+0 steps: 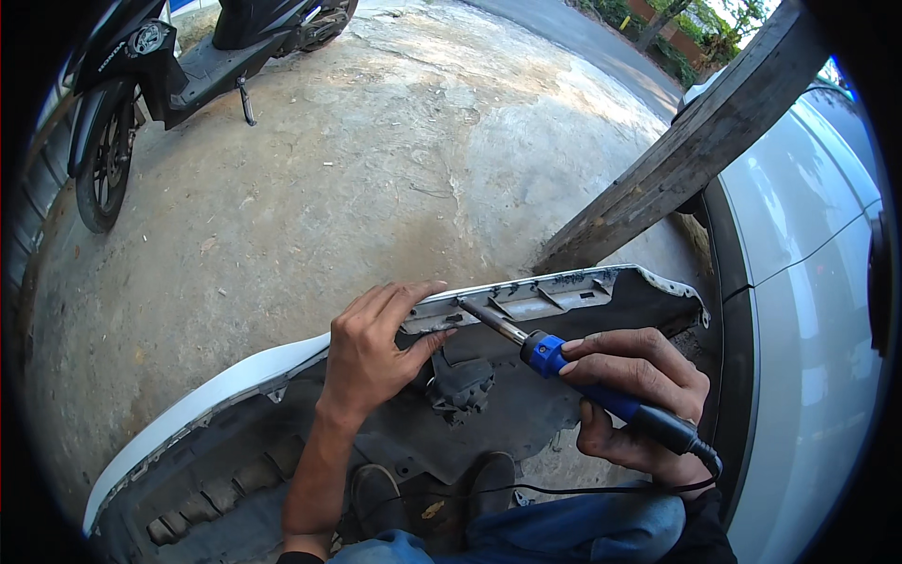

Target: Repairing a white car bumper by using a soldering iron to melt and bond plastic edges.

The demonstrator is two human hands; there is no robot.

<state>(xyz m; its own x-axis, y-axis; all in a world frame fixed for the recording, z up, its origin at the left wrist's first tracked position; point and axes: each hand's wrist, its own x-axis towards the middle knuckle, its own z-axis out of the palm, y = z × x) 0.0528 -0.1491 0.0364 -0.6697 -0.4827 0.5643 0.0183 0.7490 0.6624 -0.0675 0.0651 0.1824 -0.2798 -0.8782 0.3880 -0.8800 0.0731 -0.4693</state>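
Observation:
My right hand [648,395] is closed around the blue handle of a soldering iron [606,399], whose cord runs back from its end. The iron's metal tip points to the upper left and meets, or nearly meets, the inner edge strip of a white car bumper [254,368]. Just left of the tip, my left hand [376,338] pinches that strip, with the fingers over the outer edge and the thumb inside. Dark, rough marks line the strip to the right of the tip. A black fitting [460,387] sits on the dark inner side, below my left thumb.
A rough wooden post [676,141] leans beyond the bumper's right end. Close on the right stands a light-coloured car [799,244]. A black motorcycle [178,75] is parked at the far left on the concrete floor [366,160]. The black cord [564,489] crosses my legs.

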